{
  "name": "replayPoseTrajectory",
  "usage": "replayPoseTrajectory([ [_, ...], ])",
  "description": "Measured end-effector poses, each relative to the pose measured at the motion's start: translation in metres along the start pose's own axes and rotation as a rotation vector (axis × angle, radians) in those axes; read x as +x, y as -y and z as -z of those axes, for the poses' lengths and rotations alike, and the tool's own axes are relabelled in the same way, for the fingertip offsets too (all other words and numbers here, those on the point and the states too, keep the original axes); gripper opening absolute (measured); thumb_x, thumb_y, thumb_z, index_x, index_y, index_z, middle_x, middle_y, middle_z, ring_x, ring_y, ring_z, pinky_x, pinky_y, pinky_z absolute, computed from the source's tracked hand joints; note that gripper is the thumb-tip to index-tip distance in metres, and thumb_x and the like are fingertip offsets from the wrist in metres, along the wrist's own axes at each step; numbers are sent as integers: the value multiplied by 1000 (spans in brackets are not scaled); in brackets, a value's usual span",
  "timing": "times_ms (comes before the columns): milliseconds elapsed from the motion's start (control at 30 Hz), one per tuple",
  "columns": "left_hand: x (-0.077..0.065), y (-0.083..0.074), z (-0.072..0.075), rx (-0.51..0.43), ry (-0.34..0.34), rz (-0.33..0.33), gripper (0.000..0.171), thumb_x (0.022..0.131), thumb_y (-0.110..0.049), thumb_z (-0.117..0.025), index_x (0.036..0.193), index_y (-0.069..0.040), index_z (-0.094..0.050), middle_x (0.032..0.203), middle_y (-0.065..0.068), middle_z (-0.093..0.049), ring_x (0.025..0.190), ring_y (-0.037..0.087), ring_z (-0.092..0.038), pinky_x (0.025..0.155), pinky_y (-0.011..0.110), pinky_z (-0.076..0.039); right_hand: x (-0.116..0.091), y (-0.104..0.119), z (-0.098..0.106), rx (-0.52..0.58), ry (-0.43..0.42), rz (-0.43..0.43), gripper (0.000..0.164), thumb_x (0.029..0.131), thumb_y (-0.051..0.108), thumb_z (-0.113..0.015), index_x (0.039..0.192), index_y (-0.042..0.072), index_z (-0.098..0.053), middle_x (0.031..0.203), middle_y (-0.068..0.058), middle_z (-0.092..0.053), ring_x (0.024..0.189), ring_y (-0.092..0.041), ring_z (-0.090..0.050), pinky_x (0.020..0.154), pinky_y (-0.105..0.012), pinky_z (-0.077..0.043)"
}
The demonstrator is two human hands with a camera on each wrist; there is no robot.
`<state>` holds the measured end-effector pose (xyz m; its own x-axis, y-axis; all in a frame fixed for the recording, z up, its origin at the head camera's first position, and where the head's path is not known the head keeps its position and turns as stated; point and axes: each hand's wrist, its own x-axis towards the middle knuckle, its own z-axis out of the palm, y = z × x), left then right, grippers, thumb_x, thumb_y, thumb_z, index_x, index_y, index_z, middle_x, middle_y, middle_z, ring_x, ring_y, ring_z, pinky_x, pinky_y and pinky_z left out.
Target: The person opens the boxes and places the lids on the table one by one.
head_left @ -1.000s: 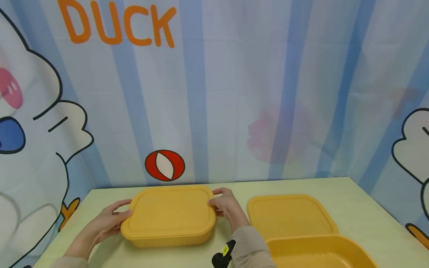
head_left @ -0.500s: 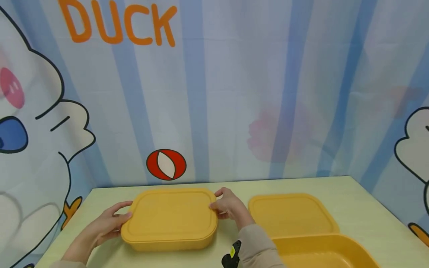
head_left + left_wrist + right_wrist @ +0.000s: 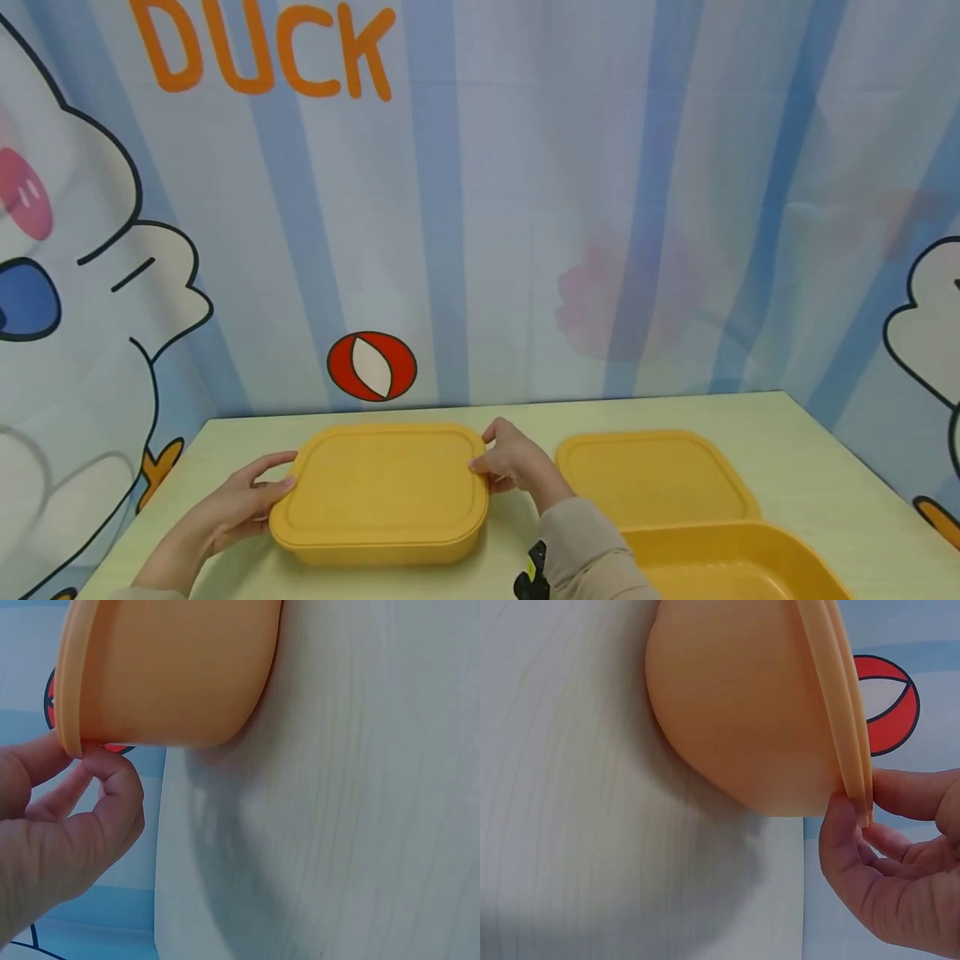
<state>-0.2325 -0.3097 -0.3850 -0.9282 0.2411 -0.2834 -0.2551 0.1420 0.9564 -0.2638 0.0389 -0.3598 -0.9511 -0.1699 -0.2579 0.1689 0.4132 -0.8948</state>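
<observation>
A yellow plastic food box with its lid lying over it stands toward the left of the table in the head view. My left hand pinches the rim at the box's left side. On the opposite side my right hand grips the rim at the far right corner, thumb over the lid. In the left wrist view the fingers curl under the rim. The lid and box edges show as two layers in the right wrist view, pinched between thumb and fingers.
To the right lies a second yellow lid flat on the pale table. An uncovered yellow box stands in front of that lid, partly hidden by my right sleeve. A printed curtain hangs behind the table.
The lidded box has come slightly nearer to me, its right end most. Both hands have kept their hold on its rim. The right sleeve has shifted a little to the right.
</observation>
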Motion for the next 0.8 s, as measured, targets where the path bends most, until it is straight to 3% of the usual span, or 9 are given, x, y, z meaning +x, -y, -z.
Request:
replayPoseTrajectory([
  [800,-13,2,-2,-21,48,21,69,96,-19,-54,143,1,-8,98,8,-60,83,19,-63,72,36,-53,-8,-6,2,-18,57,16,34,83,-4,-64,104,1,-37,78,-14,-53,58,-19,-52,56,-32,-53],
])
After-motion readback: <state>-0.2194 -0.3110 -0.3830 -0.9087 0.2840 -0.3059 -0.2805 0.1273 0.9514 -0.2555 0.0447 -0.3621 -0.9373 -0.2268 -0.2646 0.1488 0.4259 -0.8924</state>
